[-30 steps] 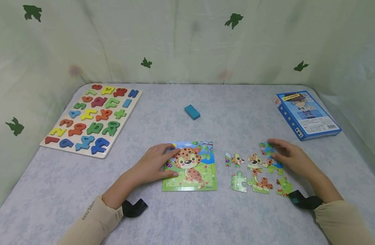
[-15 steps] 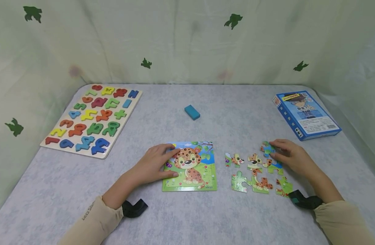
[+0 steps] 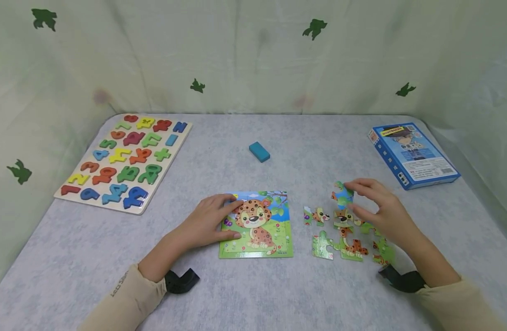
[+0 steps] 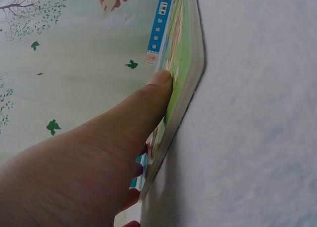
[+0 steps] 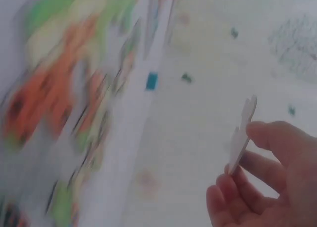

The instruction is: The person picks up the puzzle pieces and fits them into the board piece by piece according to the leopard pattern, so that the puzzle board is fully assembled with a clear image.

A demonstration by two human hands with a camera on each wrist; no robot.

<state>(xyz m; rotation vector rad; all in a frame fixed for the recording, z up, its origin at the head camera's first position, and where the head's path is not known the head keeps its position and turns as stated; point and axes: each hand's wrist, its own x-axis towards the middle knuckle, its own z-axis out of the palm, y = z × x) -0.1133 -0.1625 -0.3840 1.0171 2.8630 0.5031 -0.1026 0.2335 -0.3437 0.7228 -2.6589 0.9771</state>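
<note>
While the right hand (image 3: 383, 207) pinches a puzzle piece (image 3: 342, 195) between thumb and fingers, the left hand (image 3: 210, 218) rests on the picture board (image 3: 278, 236), its fingers loose and extended and its thumb set apart on the face near the edge. The puzzle piece, blue and green with a touch of orange, is raised off the desk (image 3: 245, 294) at the right fingertips; from the right wrist it shows nearly edge-on, pale along its rim. Loose pieces (image 3: 321, 246) of a spotted animal lie on the desk below and to the left of the right fingers, some partly hidden by that hand. A whole spotted cub appears on the picture board, just to the right of the left fingers and well left of the right ones. Beyond the left fingers and somewhat to their right lies a blue block (image 3: 259, 151). A number board (image 3: 106, 163) sits beyond the left fingers, off to their left, and a blue box (image 3: 417, 158) lies beyond the right fingers, to their right.
</note>
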